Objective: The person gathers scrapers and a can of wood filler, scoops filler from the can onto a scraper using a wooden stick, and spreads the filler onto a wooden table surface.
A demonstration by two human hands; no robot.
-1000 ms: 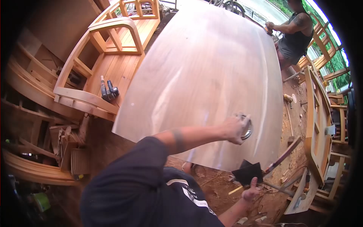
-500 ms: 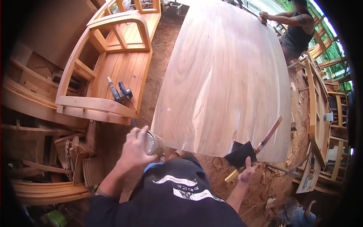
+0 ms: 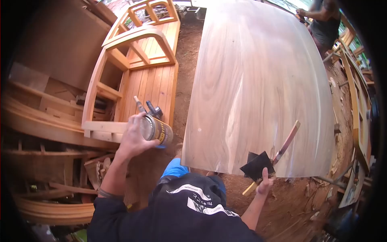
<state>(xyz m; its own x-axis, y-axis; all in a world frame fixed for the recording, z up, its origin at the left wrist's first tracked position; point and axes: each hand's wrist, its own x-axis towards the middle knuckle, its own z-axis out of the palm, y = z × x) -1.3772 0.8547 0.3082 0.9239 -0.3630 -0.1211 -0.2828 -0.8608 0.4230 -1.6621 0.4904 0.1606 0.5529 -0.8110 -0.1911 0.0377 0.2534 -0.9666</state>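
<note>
My left hand (image 3: 135,137) is wrapped round a tin can (image 3: 163,132) with a yellow and dark label, tilted on its side, left of the board's near corner. My right hand (image 3: 265,184) holds dark square sheets (image 3: 258,166), thumb on top, at the near edge of the large wooden board (image 3: 258,80). A long reddish stick (image 3: 287,142) reaches from behind the sheets over the board. Below them a yellow stick (image 3: 250,188) pokes out; whether my fingers grip either stick is hidden.
On the left is a wooden bench frame (image 3: 133,44) with a power tool (image 3: 153,109) on its slats. Wood pieces (image 3: 52,201) are stacked at the lower left. Another person (image 3: 324,22) stands at the far right edge of the board. Another wooden frame (image 3: 354,92) is at the right.
My left hand has swung from over the board to the left, carrying the can, and has risen a little since. My right hand still holds the sheets. The view has shifted.
</note>
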